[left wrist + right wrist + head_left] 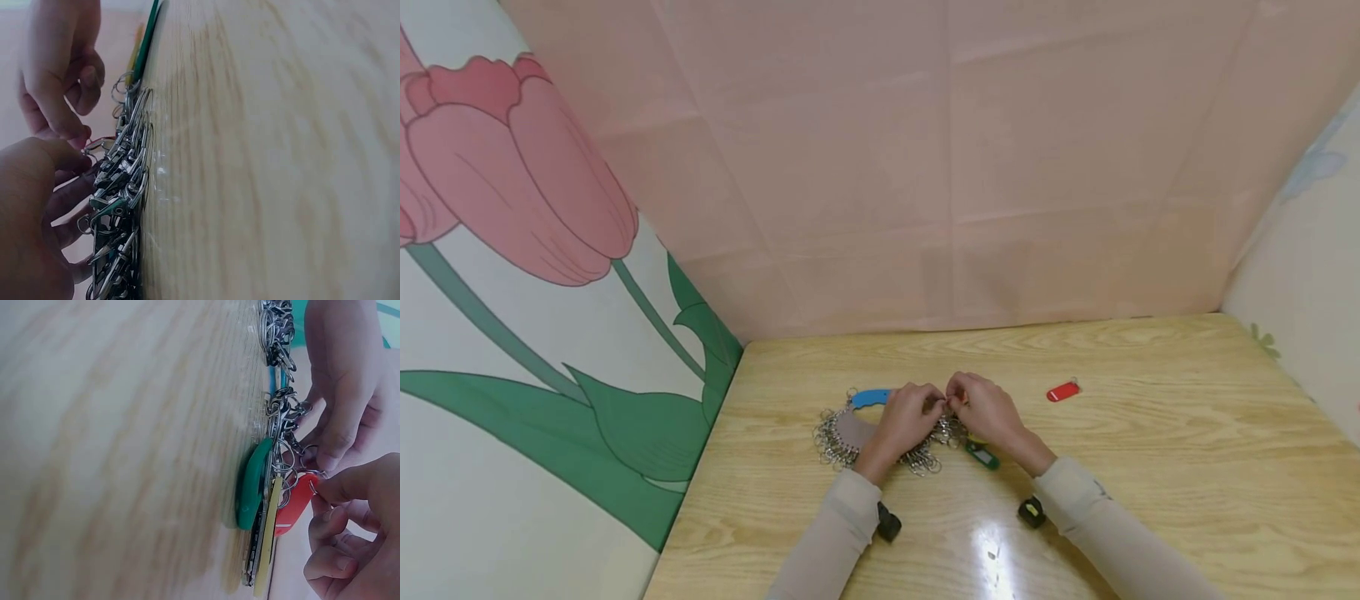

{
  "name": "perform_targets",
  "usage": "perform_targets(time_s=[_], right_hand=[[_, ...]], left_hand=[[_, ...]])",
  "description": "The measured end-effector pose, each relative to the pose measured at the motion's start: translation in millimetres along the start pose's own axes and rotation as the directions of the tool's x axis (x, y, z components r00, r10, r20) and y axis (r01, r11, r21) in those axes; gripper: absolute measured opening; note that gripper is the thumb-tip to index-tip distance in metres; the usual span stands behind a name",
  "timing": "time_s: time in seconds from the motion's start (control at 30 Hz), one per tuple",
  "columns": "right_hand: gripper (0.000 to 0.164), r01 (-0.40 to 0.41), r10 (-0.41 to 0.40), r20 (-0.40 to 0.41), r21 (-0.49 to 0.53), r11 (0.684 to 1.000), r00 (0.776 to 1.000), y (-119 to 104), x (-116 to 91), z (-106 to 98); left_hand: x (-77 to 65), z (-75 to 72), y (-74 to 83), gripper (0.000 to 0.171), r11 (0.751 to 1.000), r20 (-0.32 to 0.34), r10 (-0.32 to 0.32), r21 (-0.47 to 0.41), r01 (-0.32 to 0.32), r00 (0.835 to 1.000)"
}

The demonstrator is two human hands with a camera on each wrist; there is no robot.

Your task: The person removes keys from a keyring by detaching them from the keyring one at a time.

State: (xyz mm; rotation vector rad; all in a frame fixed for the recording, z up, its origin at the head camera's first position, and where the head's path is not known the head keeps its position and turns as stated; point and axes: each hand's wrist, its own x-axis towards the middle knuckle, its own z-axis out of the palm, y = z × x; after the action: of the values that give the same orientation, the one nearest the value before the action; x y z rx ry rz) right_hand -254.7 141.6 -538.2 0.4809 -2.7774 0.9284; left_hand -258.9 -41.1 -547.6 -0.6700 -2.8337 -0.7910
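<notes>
A curved grey key holder plate (853, 430) with a blue handle (869, 398) lies on the table, its edge hung with metal rings and clips (115, 181). My left hand (913, 417) is over its right side, fingertips pinching a small metal clip (99, 146). Fingertip to fingertip with it, my right hand (988, 408) pinches the ring of a red key tag (296, 504). Green (253, 484) and yellow (269, 540) key tags hang from rings beside the right hand. Another red key tag (1063, 391) lies apart, further right.
The wooden table (1210, 433) meets a pink sheet (1075, 208) at the back and a tulip-patterned panel (550, 333) at the left. Small black wrist devices (1032, 512) show under both forearms. Light glares off the front of the table.
</notes>
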Motion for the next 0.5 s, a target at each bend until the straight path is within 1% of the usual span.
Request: perform_targets(time_s=[0.27, 0.5], right_hand=[[0.007, -0.02, 0.02, 0.007, 0.024, 1.0, 1.0, 0.3, -0.3, -1.8], [0.005, -0.032, 0.032, 0.01, 0.026, 0.999, 0.999, 0.6, -0.2, -1.5]], left_hand=[[-1.3, -1.3, 0.7, 0.017, 1.0, 0.009, 0.0, -0.003, 0.0, 1.0], [-1.7, -1.4, -0.8, 0.016, 1.0, 0.007, 0.024, 0.02, -0.024, 1.0]])
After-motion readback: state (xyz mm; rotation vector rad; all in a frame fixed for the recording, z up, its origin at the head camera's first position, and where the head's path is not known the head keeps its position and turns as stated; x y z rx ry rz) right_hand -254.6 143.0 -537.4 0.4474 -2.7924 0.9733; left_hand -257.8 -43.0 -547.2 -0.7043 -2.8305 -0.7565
